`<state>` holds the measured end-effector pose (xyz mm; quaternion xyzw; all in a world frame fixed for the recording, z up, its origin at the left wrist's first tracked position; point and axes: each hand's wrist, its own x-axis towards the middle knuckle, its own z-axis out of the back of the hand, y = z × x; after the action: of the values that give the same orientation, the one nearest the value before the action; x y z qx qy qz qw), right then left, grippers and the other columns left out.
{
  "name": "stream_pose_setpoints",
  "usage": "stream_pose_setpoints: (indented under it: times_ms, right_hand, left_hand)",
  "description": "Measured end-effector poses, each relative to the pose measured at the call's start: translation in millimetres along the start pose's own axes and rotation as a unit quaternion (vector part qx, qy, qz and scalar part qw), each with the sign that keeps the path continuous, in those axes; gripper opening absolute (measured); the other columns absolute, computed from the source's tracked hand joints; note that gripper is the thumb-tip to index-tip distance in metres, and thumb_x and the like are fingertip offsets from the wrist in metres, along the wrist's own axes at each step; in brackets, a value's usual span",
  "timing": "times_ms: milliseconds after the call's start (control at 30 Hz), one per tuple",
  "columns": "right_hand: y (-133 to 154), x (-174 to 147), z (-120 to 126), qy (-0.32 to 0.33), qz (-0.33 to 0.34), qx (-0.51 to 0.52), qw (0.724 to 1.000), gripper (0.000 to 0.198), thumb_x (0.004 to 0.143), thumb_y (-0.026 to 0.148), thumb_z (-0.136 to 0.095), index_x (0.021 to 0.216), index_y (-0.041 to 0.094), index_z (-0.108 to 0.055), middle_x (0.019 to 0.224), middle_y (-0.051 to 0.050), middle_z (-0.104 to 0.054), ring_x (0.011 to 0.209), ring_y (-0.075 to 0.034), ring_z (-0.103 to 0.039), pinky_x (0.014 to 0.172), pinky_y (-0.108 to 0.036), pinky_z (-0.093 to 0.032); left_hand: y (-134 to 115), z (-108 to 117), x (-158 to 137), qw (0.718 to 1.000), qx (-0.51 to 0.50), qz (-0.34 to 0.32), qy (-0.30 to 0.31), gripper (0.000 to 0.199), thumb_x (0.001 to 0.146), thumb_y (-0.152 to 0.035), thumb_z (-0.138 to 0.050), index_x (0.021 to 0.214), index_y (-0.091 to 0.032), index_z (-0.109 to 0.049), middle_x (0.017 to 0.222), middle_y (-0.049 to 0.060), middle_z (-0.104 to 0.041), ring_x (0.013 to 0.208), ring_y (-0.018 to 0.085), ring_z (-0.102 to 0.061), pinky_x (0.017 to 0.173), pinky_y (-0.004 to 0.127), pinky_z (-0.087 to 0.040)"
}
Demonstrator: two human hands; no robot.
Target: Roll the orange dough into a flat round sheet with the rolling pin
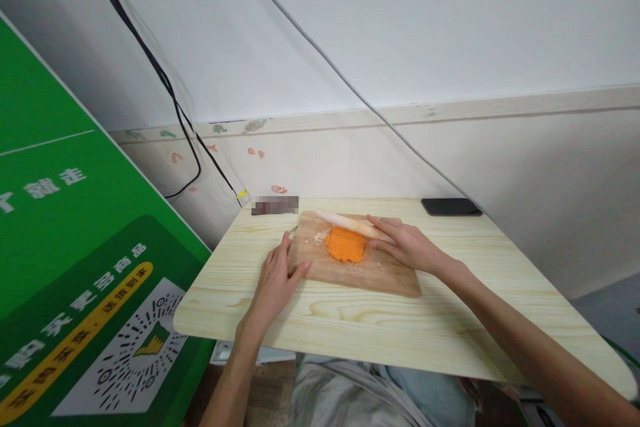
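A flattened piece of orange dough [346, 245] with an uneven edge lies on a wooden cutting board [370, 277]. Along its far side rests a pale rolling pin [345, 221], dusted with something white. My right hand [405, 242] is closed round the right end of the pin, partly hiding it. At the board's left edge is my left hand [279, 271], its thumb on the top face and its fingers along the side, gripping the board. White powder [319, 238] is scattered on the wood left of the dough.
The board lies on a light wood-grain table [240, 293] against a wall. A black phone [451, 207] lies at the back right, and a blurred dark item [275, 205] at the back left. A green printed panel [100, 227] stands left; cables [150, 57] hang above.
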<state>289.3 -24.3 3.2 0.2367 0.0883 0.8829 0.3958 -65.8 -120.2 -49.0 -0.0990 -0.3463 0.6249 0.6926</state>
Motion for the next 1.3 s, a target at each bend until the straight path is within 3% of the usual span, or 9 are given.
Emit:
stream_pose_setpoints:
  times_ms: [100, 200, 333, 467, 700, 967, 1067, 1167, 1300]
  right_hand:
    - [4, 4, -3, 0.026, 0.035, -0.015, 0.999, 0.058, 0.105, 0.049, -0.061, 0.158, 0.025, -0.056, 0.149, -0.015, -0.068, 0.136, -0.034, -0.066, 0.112, -0.051, -0.056]
    - [4, 3, -7, 0.019, 0.035, -0.014, 0.999, 0.054, 0.107, 0.049, -0.057, 0.156, 0.026, -0.058, 0.148, -0.014, -0.069, 0.136, -0.033, -0.066, 0.112, -0.052, -0.055]
    - [-6, 3, -16, -0.044, -0.018, 0.022, 0.999, 0.058, 0.106, 0.05, -0.058, 0.159, 0.026, -0.054, 0.149, -0.014, -0.068, 0.134, -0.034, -0.067, 0.113, -0.054, -0.054]
    - [-15, 2, -23, -0.084, -0.048, 0.059, 0.994, 0.062, 0.104, 0.049, -0.061, 0.161, 0.027, -0.051, 0.15, -0.013, -0.068, 0.132, -0.033, -0.069, 0.112, -0.053, -0.055]
    - [-13, -5, -17, -0.068, -0.032, 0.046, 0.996, 0.053, 0.103, 0.045, -0.063, 0.154, 0.03, -0.06, 0.146, -0.01, -0.071, 0.13, -0.033, -0.07, 0.109, -0.053, -0.058]
    - [-2, -9, -1, 0.002, 0.014, 0.043, 0.999, 0.047, 0.104, 0.051, -0.062, 0.146, 0.03, -0.068, 0.136, -0.01, -0.077, 0.123, -0.032, -0.074, 0.105, -0.048, -0.058]
    - [9, -5, 1, 0.032, 0.041, 0.016, 0.998, 0.047, 0.104, 0.05, -0.062, 0.147, 0.031, -0.068, 0.127, -0.01, -0.08, 0.113, -0.03, -0.076, 0.099, -0.045, -0.06]
    - [20, -3, -1, 0.034, 0.068, 0.012, 0.997, 0.044, 0.106, 0.049, -0.06, 0.143, 0.03, -0.071, 0.117, -0.011, -0.081, 0.105, -0.029, -0.075, 0.094, -0.044, -0.061]
    - [32, -2, -7, -0.019, 0.045, 0.007, 0.999, 0.043, 0.111, 0.046, -0.045, 0.141, 0.029, -0.071, 0.133, -0.011, -0.075, 0.123, -0.03, -0.068, 0.106, -0.048, -0.057]
  left_hand:
    - [-3, 5, 12, 0.999, -0.012, -0.023, -0.033, 0.077, 0.104, -0.046, -0.059, 0.17, -0.023, -0.026, 0.161, 0.017, -0.05, 0.152, 0.032, -0.046, 0.125, 0.055, -0.041]
    - [0, 4, 47, 0.998, -0.028, -0.048, -0.035, 0.055, 0.107, -0.046, -0.053, 0.155, -0.02, -0.05, 0.151, 0.016, -0.061, 0.145, 0.03, -0.054, 0.125, 0.051, -0.042]
    - [7, -13, 108, 0.996, -0.034, -0.075, 0.025, 0.043, 0.109, -0.04, -0.046, 0.14, -0.015, -0.063, 0.142, 0.017, -0.069, 0.137, 0.029, -0.062, 0.122, 0.05, -0.045]
    - [5, -32, 138, 0.986, 0.003, -0.143, 0.082, 0.049, 0.108, -0.039, -0.048, 0.149, -0.014, -0.057, 0.155, 0.018, -0.06, 0.149, 0.029, -0.052, 0.127, 0.048, -0.037]
    - [1, -43, 114, 0.984, 0.05, -0.133, 0.104, 0.052, 0.114, -0.043, -0.029, 0.149, -0.016, -0.056, 0.145, 0.016, -0.068, 0.141, 0.028, -0.058, 0.121, 0.049, -0.042]
    - [-20, -20, 105, 0.991, -0.113, -0.036, -0.064, 0.049, 0.115, -0.043, -0.029, 0.146, -0.017, -0.057, 0.137, 0.015, -0.072, 0.13, 0.025, -0.067, 0.117, 0.044, -0.049]
    - [-37, -19, 102, 0.989, -0.085, -0.113, -0.032, 0.041, 0.112, -0.043, -0.044, 0.138, -0.019, -0.064, 0.136, 0.013, -0.072, 0.131, 0.026, -0.065, 0.119, 0.045, -0.048]
    - [-46, -27, 94, 0.987, -0.015, -0.157, 0.018, 0.039, 0.112, -0.036, -0.04, 0.137, -0.02, -0.065, 0.136, 0.013, -0.072, 0.133, 0.027, -0.062, 0.121, 0.048, -0.045]
    - [-44, -34, 84, 0.981, 0.057, -0.168, 0.08, 0.042, 0.112, -0.032, -0.034, 0.141, -0.021, -0.063, 0.135, 0.013, -0.07, 0.133, 0.028, -0.06, 0.121, 0.051, -0.043]
